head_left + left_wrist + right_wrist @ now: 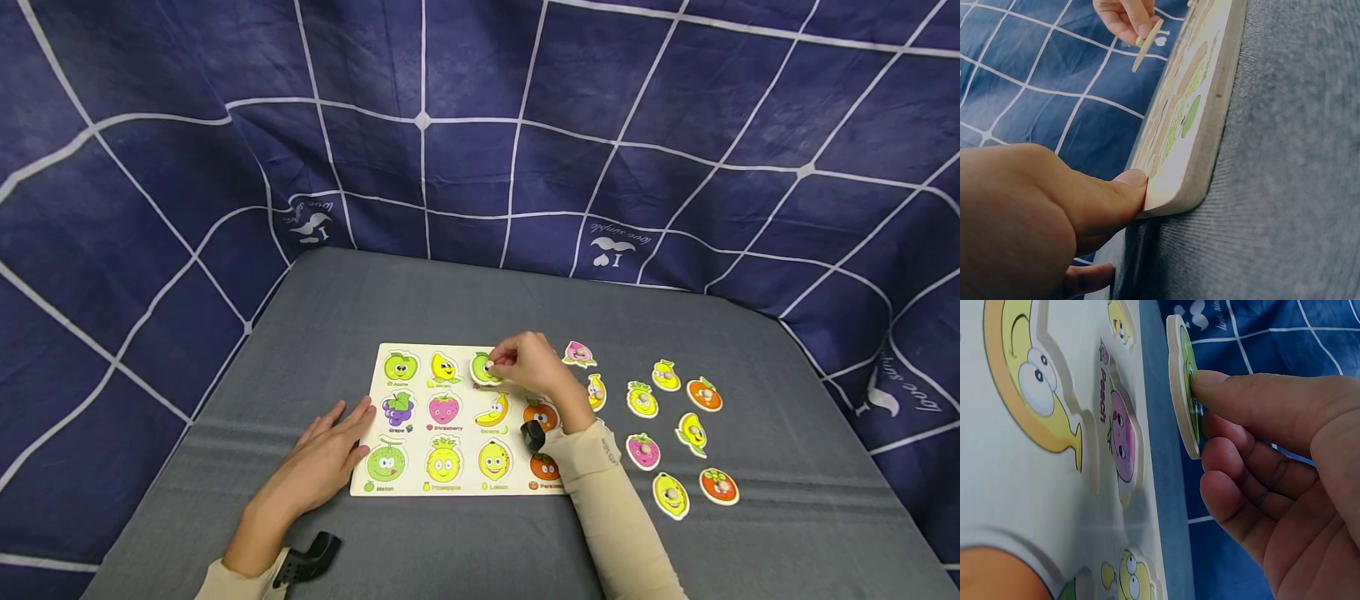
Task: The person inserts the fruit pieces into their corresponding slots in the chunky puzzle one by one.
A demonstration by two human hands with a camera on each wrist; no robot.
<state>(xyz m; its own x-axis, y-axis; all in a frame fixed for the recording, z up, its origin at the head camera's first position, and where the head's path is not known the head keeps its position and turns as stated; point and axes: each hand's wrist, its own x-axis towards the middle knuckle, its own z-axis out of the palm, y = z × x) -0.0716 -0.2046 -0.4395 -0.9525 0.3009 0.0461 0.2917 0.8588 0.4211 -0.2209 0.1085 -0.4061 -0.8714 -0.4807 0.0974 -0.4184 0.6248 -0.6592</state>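
Note:
My right hand pinches a round green fruit puzzle piece by the knob on its face. In the head view the piece overlaps the top row of the wooden fruit board. The right wrist view shows it tilted on edge and apart from the board, beyond a printed peach. My left hand rests at the board's left edge, fingers extended, with the thumb touching the edge near a corner. My right hand and forearm hide part of the board's right side.
Several loose knobbed pieces lie right of the board, among them a peach piece, a strawberry piece, a pineapple piece and a lemon piece. Grey cloth covers the table; a blue checked curtain hangs behind.

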